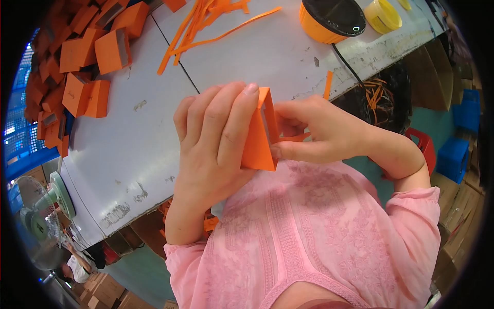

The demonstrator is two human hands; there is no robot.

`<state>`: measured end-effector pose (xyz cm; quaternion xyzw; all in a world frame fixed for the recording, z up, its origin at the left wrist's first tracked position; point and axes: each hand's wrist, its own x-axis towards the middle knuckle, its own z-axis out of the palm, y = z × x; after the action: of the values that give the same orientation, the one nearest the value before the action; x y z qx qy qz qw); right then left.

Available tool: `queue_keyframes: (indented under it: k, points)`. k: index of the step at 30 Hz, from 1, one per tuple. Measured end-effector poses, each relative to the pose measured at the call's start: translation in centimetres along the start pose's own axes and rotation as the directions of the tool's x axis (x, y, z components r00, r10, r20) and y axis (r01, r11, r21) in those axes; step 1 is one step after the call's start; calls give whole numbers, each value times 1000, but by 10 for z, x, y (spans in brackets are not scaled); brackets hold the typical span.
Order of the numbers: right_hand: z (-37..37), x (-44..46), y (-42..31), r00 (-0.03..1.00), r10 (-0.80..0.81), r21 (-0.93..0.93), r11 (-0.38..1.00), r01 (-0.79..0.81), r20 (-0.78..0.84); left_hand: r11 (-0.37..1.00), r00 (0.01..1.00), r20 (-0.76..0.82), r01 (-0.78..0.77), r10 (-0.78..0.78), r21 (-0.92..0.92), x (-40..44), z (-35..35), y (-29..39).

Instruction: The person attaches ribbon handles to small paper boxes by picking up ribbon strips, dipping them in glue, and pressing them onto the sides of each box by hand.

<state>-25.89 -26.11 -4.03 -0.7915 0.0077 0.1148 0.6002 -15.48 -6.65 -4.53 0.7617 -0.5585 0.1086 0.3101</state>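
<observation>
An orange box-like piece (260, 141) is held upright over the table's near edge, in front of the pink shirt. My left hand (213, 134) wraps round its left side, fingers bent over the top. At its open right side, my right hand (319, 129) pinches a narrow orange strip (297, 137) between thumb and curled fingers; the strip's inner end is hidden. Loose orange strips (193, 33) lie on the white table (139, 149) beyond my hands. Many folded orange boxes (110, 51) are heaped at the far left.
An orange tub with a black lid (333, 19) and a yellow tub (383, 16) stand at the back right. Below the edge hangs a black bag (393, 98) with orange scraps. A fan (38, 221) stands left, near another person (80, 265). Blue stools (453, 159) are right.
</observation>
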Motion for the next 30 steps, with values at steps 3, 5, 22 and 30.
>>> queue_keyframes:
  k: [3, 5, 22, 30]
  points:
    - [3, 3, 1, 999, 51, -13, 999, -51, -5, 996, 997, 21, -79, 78, 36, -3, 6, -2]
    - [-5, 6, -2, 985, 114, -15, 993, -113, 126, 999, 1000, 0, 15, -15, -52, -5, 7, -3]
    - [-91, -55, 66, 858, 140, 691, 663, 289, -494, 844, 930, 215, 362, -298, -395, -8, 2, -20]
    - [-94, -42, 66, 799, 202, 751, 526, 400, -567, 849, 951, 251, 278, -179, -449, 20, 23, -4]
